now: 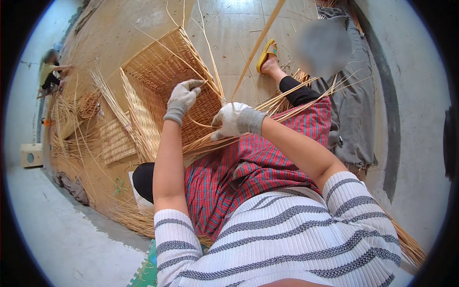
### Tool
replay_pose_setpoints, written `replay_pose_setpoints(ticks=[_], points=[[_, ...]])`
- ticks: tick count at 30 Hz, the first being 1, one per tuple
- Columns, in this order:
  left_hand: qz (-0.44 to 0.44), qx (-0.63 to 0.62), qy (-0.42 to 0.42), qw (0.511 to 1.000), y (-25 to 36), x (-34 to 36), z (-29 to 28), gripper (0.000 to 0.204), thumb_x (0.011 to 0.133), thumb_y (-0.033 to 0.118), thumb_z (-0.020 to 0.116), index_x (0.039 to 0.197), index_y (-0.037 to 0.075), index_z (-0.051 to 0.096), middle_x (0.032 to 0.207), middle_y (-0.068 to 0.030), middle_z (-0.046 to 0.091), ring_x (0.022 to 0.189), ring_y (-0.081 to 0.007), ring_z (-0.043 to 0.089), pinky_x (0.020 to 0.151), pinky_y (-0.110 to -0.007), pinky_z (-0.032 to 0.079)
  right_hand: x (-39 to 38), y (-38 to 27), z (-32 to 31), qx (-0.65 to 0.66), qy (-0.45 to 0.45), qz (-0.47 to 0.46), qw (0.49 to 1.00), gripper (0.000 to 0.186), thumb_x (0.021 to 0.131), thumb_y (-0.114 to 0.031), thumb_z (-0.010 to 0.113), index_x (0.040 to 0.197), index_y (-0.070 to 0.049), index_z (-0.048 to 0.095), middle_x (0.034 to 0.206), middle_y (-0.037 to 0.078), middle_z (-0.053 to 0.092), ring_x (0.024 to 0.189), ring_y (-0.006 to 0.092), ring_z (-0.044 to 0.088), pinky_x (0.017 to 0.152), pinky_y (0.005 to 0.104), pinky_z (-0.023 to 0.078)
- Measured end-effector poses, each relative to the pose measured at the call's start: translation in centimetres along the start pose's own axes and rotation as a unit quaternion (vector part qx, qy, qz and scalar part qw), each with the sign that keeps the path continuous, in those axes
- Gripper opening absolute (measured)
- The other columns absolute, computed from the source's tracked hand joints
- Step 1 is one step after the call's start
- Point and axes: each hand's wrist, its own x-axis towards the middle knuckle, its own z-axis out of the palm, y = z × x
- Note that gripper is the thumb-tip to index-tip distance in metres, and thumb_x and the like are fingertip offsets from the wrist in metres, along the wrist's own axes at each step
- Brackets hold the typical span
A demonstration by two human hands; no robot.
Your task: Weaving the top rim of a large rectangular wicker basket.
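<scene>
A square wicker basket [158,57] lies tilted in front of my lap, its open inside facing me. My left hand [182,99], in a grey-white work glove, is at the basket's near-right rim, its fingers closed around a thin wicker strand. My right hand [234,119], gloved too, grips the rim corner, with loose strands around it. One wicker strand [197,120] loops between the two hands. Long strands [282,107] run out to the right past my right wrist. What lies under my right fingers is partly hidden.
A woven wicker panel [117,141] and a bundle of canes [107,91] lie left of the basket. Loose wicker [64,124] is heaped farther left, near another person [50,71] sitting by the wall. Grey cloth [356,95] covers the right side. My yellow sandal [266,56] rests ahead.
</scene>
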Motion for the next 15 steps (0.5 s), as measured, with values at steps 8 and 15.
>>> replay_pose_setpoints(ticks=[8,15], points=[[-0.090,-0.174,-0.069,0.978,0.6,-2.5,0.3,0.030,0.099,0.006,0.056,0.125,0.010,0.069,0.090,0.0001,0.067,0.075,-0.0079,0.056,0.068,-0.024,0.049,-0.3,-1.0,-0.4,-0.074,-0.009,0.039,0.996,0.050,0.080,-0.060,0.068,0.107,-0.019,0.077,0.102,0.019,0.072,0.094,0.0336,0.071,0.082,0.0432,0.057],[-0.054,-0.277,-0.060,0.958,-5.2,1.1,2.3,0.023,0.100,0.018,0.060,0.120,0.007,0.067,0.089,-0.0004,0.067,0.070,-0.0077,0.059,0.062,-0.024,0.050,0.5,-0.9,1.1,-0.077,0.022,0.031,0.996,0.052,0.078,-0.055,0.071,0.105,-0.011,0.074,0.101,0.017,0.072,0.092,0.0339,0.071,0.081,0.0446,0.057]])
